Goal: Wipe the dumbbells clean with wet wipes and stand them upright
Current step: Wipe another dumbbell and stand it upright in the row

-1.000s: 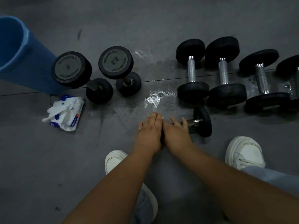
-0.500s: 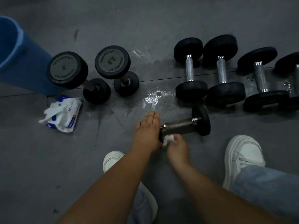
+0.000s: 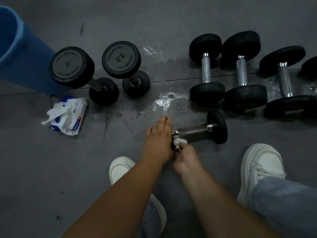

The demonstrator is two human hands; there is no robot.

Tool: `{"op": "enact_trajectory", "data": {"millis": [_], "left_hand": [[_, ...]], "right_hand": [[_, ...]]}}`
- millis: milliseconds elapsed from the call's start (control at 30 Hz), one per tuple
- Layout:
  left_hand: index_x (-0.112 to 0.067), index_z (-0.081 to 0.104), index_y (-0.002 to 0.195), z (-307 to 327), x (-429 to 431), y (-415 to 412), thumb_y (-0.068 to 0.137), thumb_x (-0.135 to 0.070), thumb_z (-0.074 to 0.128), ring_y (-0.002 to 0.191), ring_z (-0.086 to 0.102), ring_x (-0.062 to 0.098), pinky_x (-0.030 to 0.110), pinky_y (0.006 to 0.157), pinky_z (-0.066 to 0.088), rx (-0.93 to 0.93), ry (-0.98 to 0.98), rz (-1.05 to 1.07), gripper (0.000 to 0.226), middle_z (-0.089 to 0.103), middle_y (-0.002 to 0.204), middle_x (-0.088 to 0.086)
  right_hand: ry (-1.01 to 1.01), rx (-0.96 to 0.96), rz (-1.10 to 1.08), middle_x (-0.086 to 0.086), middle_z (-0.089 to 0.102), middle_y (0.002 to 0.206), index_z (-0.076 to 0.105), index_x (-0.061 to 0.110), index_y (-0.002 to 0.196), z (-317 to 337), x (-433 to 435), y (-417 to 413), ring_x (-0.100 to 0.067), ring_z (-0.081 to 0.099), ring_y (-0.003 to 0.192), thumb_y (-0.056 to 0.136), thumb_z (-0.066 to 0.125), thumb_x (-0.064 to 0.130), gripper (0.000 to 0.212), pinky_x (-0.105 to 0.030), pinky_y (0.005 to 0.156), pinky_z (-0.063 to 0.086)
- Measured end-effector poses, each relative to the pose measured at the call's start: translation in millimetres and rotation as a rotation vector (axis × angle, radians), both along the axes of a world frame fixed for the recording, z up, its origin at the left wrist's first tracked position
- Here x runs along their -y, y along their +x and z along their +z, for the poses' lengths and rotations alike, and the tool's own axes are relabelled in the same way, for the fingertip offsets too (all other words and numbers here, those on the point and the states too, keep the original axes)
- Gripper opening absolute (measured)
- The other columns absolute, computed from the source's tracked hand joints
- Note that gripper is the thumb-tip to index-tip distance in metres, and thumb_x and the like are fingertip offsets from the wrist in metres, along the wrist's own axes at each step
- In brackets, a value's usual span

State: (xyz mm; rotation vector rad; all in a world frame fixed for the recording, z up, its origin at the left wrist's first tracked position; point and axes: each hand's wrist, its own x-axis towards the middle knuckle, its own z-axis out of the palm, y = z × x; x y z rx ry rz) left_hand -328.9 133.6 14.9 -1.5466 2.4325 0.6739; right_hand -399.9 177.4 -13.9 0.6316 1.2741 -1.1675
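Two dumbbells (image 3: 96, 74) stand upright; my left hand (image 3: 158, 138) steadies another (image 3: 202, 129), my right hand (image 3: 186, 155) pinching a wipe (image 3: 178, 141); four (image 3: 243, 73) lie waiting.

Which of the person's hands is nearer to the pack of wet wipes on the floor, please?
The left. The left hand covers the small dumbbell's near end, closer to the wipes pack. The right hand, holding a wipe, is farther away.

Grey floor (image 3: 171, 23), wet patch (image 3: 164, 100) mid-frame. On it: two upright dumbbells (image 3: 120, 66), a wipes pack (image 3: 72, 115) (wipes pulled out), blue bin (image 3: 22, 57), five dumbbells lying flat (image 3: 243, 73).
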Motion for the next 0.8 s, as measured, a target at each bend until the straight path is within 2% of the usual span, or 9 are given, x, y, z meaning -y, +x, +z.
{"op": "enact_trajectory", "data": {"millis": [167, 300, 367, 400, 467, 500, 567, 700, 800], "left_hand": [[-0.017, 0.012, 0.154, 1, -1, 0, 0.08, -0.038, 0.069, 0.15, 0.014, 0.02, 0.044, 0.119, 0.014, 0.001, 0.022, 0.002, 0.096, 0.007, 0.163, 0.002], [-0.017, 0.011, 0.154, 2, 5, 0, 0.078, -0.038, 0.072, 0.15, 0.014, 0.02, 0.043, 0.12, 0.015, 0.011, 0.026, -0.006, 0.1, 0.007, 0.164, 0.002], [-0.017, 0.01, 0.155, 2, 4, 0, 0.082, -0.039, 0.068, 0.15, 0.014, 0.02, 0.042, 0.12, 0.014, 0.002, 0.023, 0.004, 0.095, 0.006, 0.164, 0.003], [-0.017, 0.01, 0.155, 1, 4, 0, 0.086, -0.039, 0.065, 0.15, 0.013, 0.019, 0.042, 0.119, 0.013, -0.008, 0.027, 0.01, 0.091, 0.005, 0.164, 0.003], [-0.017, 0.009, 0.156, 1, 3, 2, 0.089, -0.038, 0.061, 0.151, 0.01, 0.019, 0.043, 0.12, 0.012, -0.013, 0.035, 0.005, 0.087, 0.003, 0.165, 0.002], [-0.018, 0.008, 0.156, 2, 3, 2, 0.089, -0.037, 0.061, 0.151, 0.009, 0.018, 0.043, 0.12, 0.012, -0.004, 0.034, -0.003, 0.087, 0.003, 0.165, 0.002], [-0.017, 0.008, 0.156, 3, 3, 2, 0.087, -0.034, 0.064, 0.151, 0.008, 0.019, 0.043, 0.12, 0.013, 0.007, 0.032, -0.018, 0.09, 0.002, 0.165, 0.002], [-0.017, 0.009, 0.156, 1, 2, 2, 0.085, -0.032, 0.067, 0.151, 0.009, 0.02, 0.043, 0.119, 0.013, -0.008, 0.033, -0.007, 0.093, 0.003, 0.165, 0.003], [-0.018, 0.008, 0.156, 1, 2, 2, 0.081, -0.032, 0.071, 0.151, 0.008, 0.019, 0.043, 0.12, 0.012, 0.022, 0.03, -0.027, 0.099, 0.002, 0.164, 0.002]], "right_hand": [[0.009, -0.019, 0.026, -0.004, 0.057, 0.061, 0.053, 0.013, 0.072, 0, 7, -6, -0.017, 0.049, 0.065, 0.092, 0.037, -0.001, 0.029, -0.026, 0.062, 0.042], [-0.087, -0.195, 0.135, -0.012, 0.066, 0.087, 0.065, 0.006, 0.097, 17, -11, -4, -0.019, 0.059, 0.08, 0.09, 0.049, -0.004, 0.02, -0.027, 0.078, 0.048], [-0.172, -0.526, 0.244, -0.005, 0.069, 0.087, 0.064, 0.01, 0.102, 29, -13, -9, -0.015, 0.061, 0.08, 0.091, 0.054, 0.005, 0.015, -0.021, 0.073, 0.049], [-0.189, -0.824, 0.418, -0.001, 0.07, 0.09, 0.064, 0.015, 0.103, 29, -6, -15, -0.015, 0.062, 0.085, 0.092, 0.054, 0.014, 0.015, -0.023, 0.077, 0.05], [-0.167, -1.421, 1.024, 0.005, 0.068, 0.108, 0.06, 0.026, 0.115, 21, 9, -28, -0.015, 0.057, 0.11, 0.089, 0.047, 0.026, 0.029, -0.033, 0.099, 0.036], [-0.181, -1.54, 1.291, 0.007, 0.065, 0.118, 0.054, 0.029, 0.123, 16, 10, -32, -0.014, 0.048, 0.123, 0.09, 0.045, 0.027, 0.035, -0.035, 0.107, 0.023], [-0.232, -1.598, 1.518, 0.011, 0.061, 0.127, 0.046, 0.03, 0.133, 11, -2, -35, -0.013, 0.037, 0.135, 0.091, 0.048, 0.026, 0.042, -0.038, 0.11, 0.01], [-0.274, -1.759, 1.499, 0.006, 0.065, 0.121, 0.053, 0.021, 0.131, 11, -24, -31, -0.016, 0.048, 0.13, 0.08, 0.058, 0.02, 0.051, -0.043, 0.107, 0.016], [-0.247, -1.655, 1.656, 0.014, 0.057, 0.132, 0.04, 0.03, 0.139, 9, 7, -39, -0.013, 0.026, 0.143, 0.091, 0.046, 0.029, 0.049, -0.045, 0.112, 0.0]]}}
